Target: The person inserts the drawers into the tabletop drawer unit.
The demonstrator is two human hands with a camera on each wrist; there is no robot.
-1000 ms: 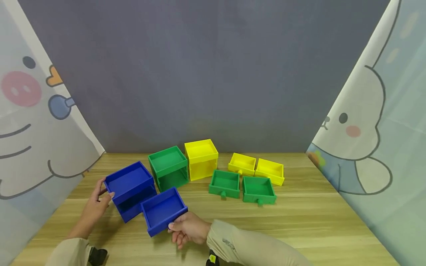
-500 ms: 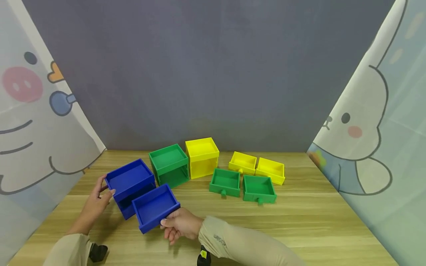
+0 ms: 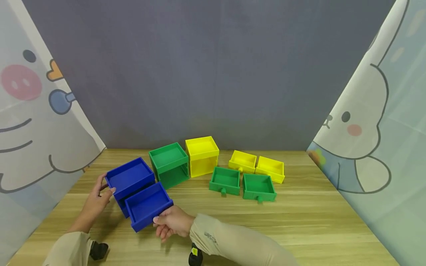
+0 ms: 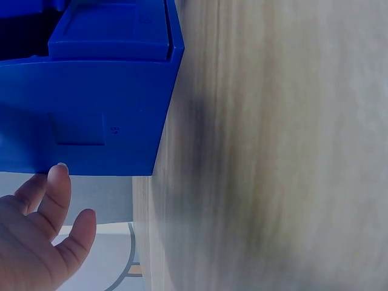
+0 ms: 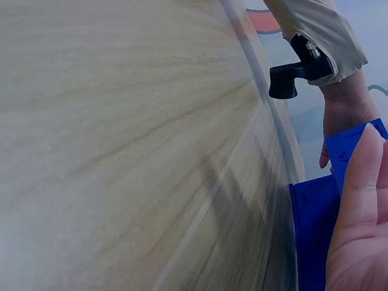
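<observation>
A blue open-fronted drawer cabinet (image 3: pixel 130 178) stands at the left of the table. My left hand (image 3: pixel 97 201) holds its left side, thumb at the top front edge and fingers toward the back; the left wrist view shows fingertips (image 4: pixel 59 173) at the cabinet's edge. In my right hand (image 3: pixel 176 221) a blue drawer (image 3: pixel 148 203) is pinched at its front, thumb on the front panel. The drawer is tilted, and its back end overlaps the cabinet's opening in the head view. The right wrist view shows my right thumb (image 5: pixel 362 188) before the blue pieces.
Behind the blue pieces stand a green cabinet (image 3: pixel 169 164) and a yellow cabinet (image 3: pixel 202 155). Right of them lie two green drawers (image 3: pixel 225 181) with knobs and two yellow drawers (image 3: pixel 243 161). A grey backdrop (image 3: pixel 213 74) borders the wooden table (image 3: pixel 299 221) at the back.
My right hand has moved left with the blue drawer, bringing it closer to the cabinet's front and over its opening. My left hand keeps its hold on the cabinet.
</observation>
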